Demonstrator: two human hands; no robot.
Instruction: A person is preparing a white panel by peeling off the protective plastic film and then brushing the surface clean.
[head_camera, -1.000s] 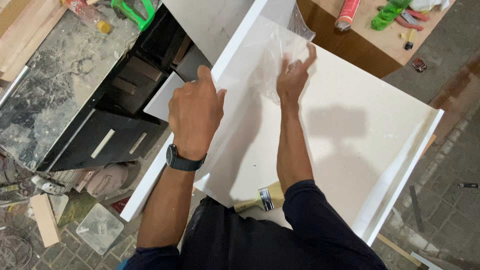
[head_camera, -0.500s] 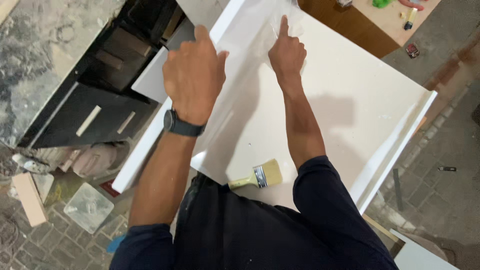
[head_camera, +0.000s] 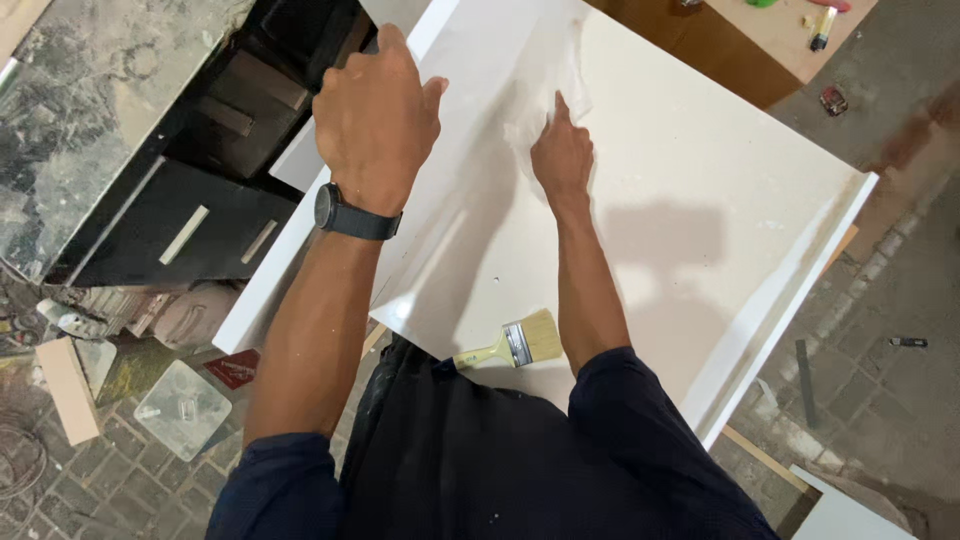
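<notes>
A large white panel (head_camera: 700, 220) with raised side rims lies flat in front of me. My right hand (head_camera: 562, 155) presses on a crumpled translucent sheet (head_camera: 555, 70) near the panel's far middle, fingers drawn together with the index finger pointing away. My left hand (head_camera: 375, 120), with a black watch (head_camera: 345, 215) on its wrist, hovers over the panel's left rim. I see only its back, and its curled fingers are hidden. A pale-bristled paintbrush (head_camera: 515, 345) lies at the near edge, close to my right forearm.
A black cabinet with drawers (head_camera: 180, 230) stands to the left under a dusty stone top (head_camera: 90, 110). A wooden bench (head_camera: 770, 50) with small tools is beyond the panel. On the brick floor lie a clear plastic lid (head_camera: 182, 408) and a wood block (head_camera: 68, 388).
My right hand has slid back toward me over the sheet, and its spread fingers have drawn together. My left hand stays above the left rim. The view has shifted slightly.
</notes>
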